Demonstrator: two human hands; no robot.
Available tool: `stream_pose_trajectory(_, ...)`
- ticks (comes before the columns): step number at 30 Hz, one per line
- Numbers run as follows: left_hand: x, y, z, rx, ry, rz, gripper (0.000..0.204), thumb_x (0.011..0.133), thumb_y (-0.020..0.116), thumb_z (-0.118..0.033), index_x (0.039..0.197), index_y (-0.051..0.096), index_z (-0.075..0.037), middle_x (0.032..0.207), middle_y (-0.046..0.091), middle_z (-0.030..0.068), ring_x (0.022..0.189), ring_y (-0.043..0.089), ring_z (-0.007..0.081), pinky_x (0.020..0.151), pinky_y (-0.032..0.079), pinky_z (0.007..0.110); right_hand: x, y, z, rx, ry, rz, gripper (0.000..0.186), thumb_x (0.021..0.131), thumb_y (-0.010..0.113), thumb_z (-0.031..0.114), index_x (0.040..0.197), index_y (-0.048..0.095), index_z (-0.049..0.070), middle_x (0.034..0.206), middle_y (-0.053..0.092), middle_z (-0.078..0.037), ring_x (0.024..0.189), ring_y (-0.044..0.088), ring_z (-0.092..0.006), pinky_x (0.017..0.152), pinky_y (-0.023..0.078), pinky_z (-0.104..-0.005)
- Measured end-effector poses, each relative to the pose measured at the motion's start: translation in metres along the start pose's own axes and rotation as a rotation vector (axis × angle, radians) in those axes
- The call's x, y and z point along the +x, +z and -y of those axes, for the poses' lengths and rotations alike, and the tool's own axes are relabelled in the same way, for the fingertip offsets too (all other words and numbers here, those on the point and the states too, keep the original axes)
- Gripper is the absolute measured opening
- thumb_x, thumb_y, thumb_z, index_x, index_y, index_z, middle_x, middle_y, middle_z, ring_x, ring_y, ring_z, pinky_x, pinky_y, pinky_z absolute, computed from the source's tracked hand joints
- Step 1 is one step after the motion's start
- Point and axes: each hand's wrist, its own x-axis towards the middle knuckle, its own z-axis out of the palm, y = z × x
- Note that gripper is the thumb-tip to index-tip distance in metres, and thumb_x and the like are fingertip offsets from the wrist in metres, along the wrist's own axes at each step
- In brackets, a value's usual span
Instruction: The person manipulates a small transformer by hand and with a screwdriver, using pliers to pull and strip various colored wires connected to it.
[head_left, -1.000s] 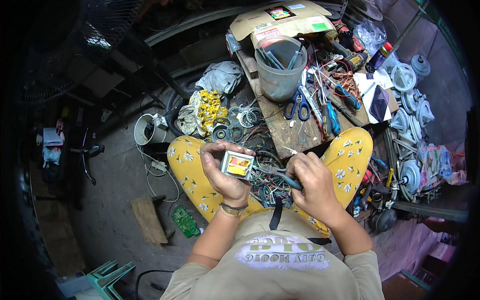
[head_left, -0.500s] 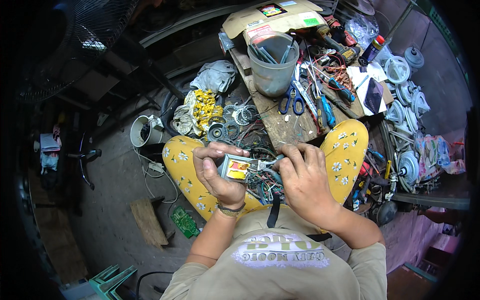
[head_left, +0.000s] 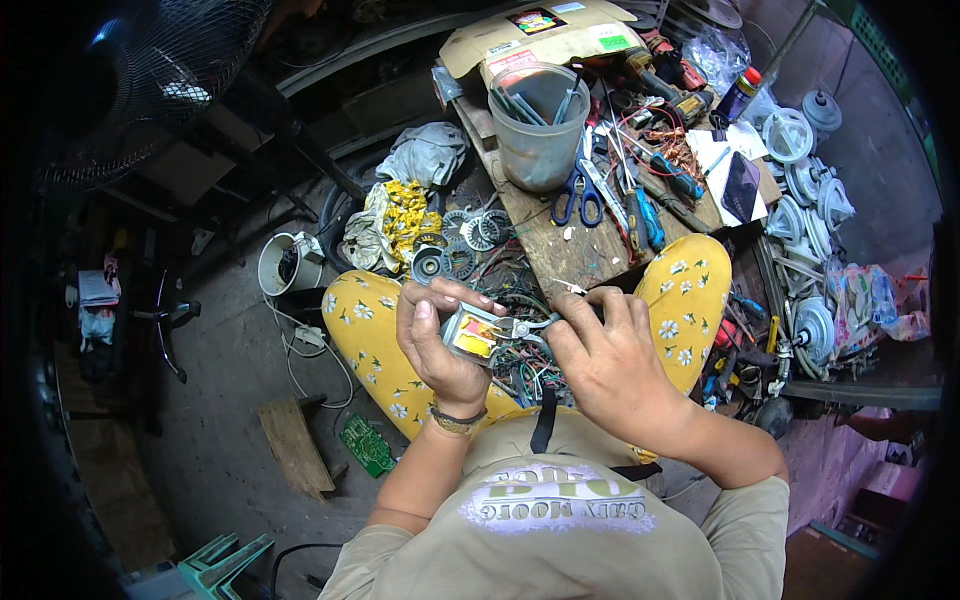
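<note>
Between the thumb and fingers of my left hand (head_left: 440,362) sits a small transformer (head_left: 473,340), a grey metal frame around a coil with yellow and reddish wrapping. My right hand (head_left: 612,352) is wrapped round the handles of a pair of pliers (head_left: 521,328). Their jaws point left and meet the coil's right side; the exact bite is too small to make out. Both hands are above my lap, and beneath them lies a heap of cut wires (head_left: 522,373).
On the wooden bench (head_left: 560,255) ahead stand a cloudy plastic tub (head_left: 540,150), blue-handled scissors (head_left: 578,200) and several screwdrivers. White plastic parts (head_left: 815,325) pile up at the right. A white bucket (head_left: 280,262) and a green circuit board (head_left: 367,445) are on the floor at left.
The transformer has tilted slightly in my left hand, and its coil wrapping looks a little more disturbed near the jaws. My right hand has moved slightly with the pliers.
</note>
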Motion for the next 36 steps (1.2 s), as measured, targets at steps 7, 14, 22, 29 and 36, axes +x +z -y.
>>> stream_pose_trajectory(7, -0.001, 0.004, -0.004, -0.015, -0.086, 0.014, 0.027, 0.1, 0.036, -0.029, 0.084, 0.041, -0.007, 0.072, 0.053, 0.013, 0.062, 0.057, 0.0216, 0.058, 0.055, 0.036, -0.002, -0.005, -0.005, -0.028, -0.051, 0.0, 0.019, 0.081, 0.059, 0.015, 0.096, 0.061, 0.004, 0.113, 0.054, -0.015, 0.1, 0.053, -0.0346, 0.084, 0.042, -0.0509)
stream_pose_trajectory(14, -0.005, 0.009, -0.002, 0.152, 0.12, 0.028, 0.023, 0.098, 0.036, -0.024, 0.083, 0.039, -0.007, 0.072, 0.054, 0.0135, 0.061, 0.057, 0.0206, 0.057, 0.056, 0.036, 0.0, -0.008, -0.007, -0.003, -0.017, 0.044, 0.012, 0.073, 0.06, 0.008, 0.084, 0.055, 0.005, 0.093, 0.053, -0.01, 0.085, 0.052, -0.0287, 0.073, 0.047, -0.0418)
stream_pose_trajectory(22, -0.001, 0.016, -0.002, 0.036, 0.141, -0.117, 0.024, 0.098, 0.038, -0.022, 0.083, 0.041, -0.004, 0.076, 0.057, 0.017, 0.063, 0.058, 0.0214, 0.059, 0.056, 0.035, 0.001, 0.028, -0.003, 0.328, 0.078, -0.149, 0.015, 0.07, 0.06, 0.002, 0.085, 0.057, 0.003, 0.087, 0.059, -0.012, 0.073, 0.062, -0.03, 0.059, 0.053, -0.0417)
stream_pose_trajectory(29, 0.001, 0.008, 0.011, 0.083, 0.094, -0.062, 0.023, 0.097, 0.039, -0.026, 0.083, 0.04, -0.007, 0.075, 0.055, 0.0134, 0.061, 0.057, 0.0226, 0.058, 0.057, 0.038, -0.002, 0.044, -0.01, 0.799, 0.206, -0.077, 0.016, 0.07, 0.053, -0.008, 0.082, 0.06, 0.001, 0.079, 0.063, -0.018, 0.064, 0.063, -0.0358, 0.061, 0.051, -0.0421)
stream_pose_trajectory(36, 0.003, -0.005, 0.024, -0.058, -0.012, 0.008, 0.022, 0.096, 0.042, -0.027, 0.084, 0.04, -0.008, 0.076, 0.055, 0.0139, 0.064, 0.058, 0.0228, 0.06, 0.057, 0.039, -0.006, 0.05, -0.015, 1.293, 0.472, 0.188, 0.016, 0.074, 0.045, -0.009, 0.074, 0.058, 0.001, 0.062, 0.057, -0.008, 0.056, 0.054, -0.0158, 0.053, 0.043, -0.0317)
